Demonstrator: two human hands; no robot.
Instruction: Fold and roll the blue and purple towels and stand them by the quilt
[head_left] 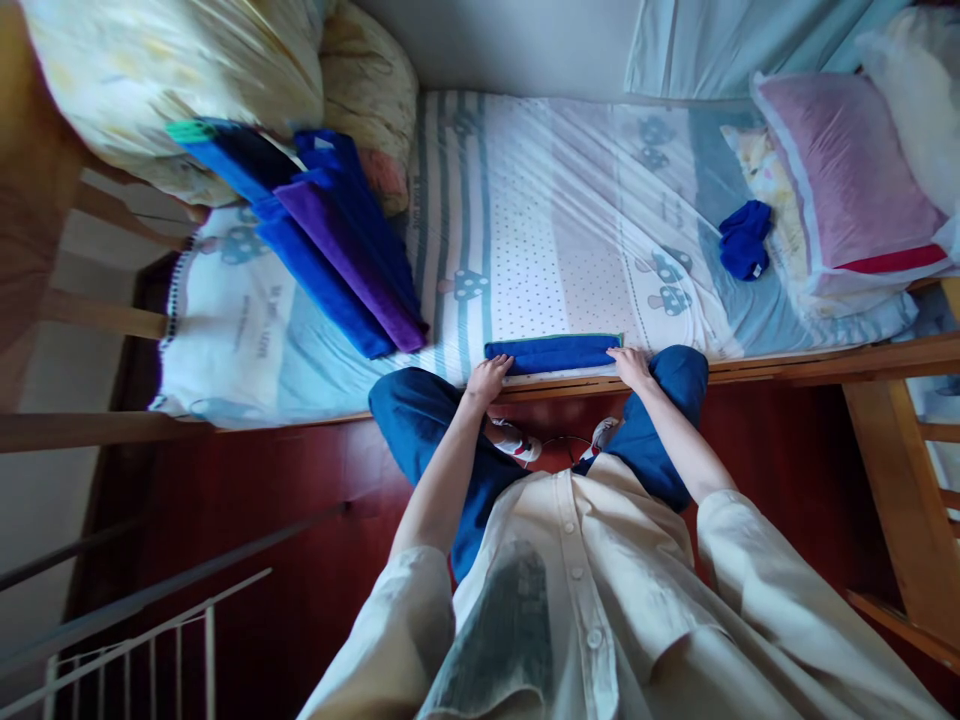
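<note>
A folded blue towel [553,354] with a green edge lies at the near edge of the bed [525,220]. My left hand [487,380] rests on its left end, fingers curled over the cloth. At the towel's right end my right hand [630,366] presses down, fingers bent on the fabric. Both hands grip the towel's ends. My knees in blue trousers flank the towel against the wooden bed frame [787,365].
A stack of folded blue and purple towels [330,240] lies on the bed's left. A crumpled blue cloth [744,240] sits at the right by a pink pillow [847,170]. Bundled bedding [225,70] fills the far left. A white rack [150,640] stands on the floor.
</note>
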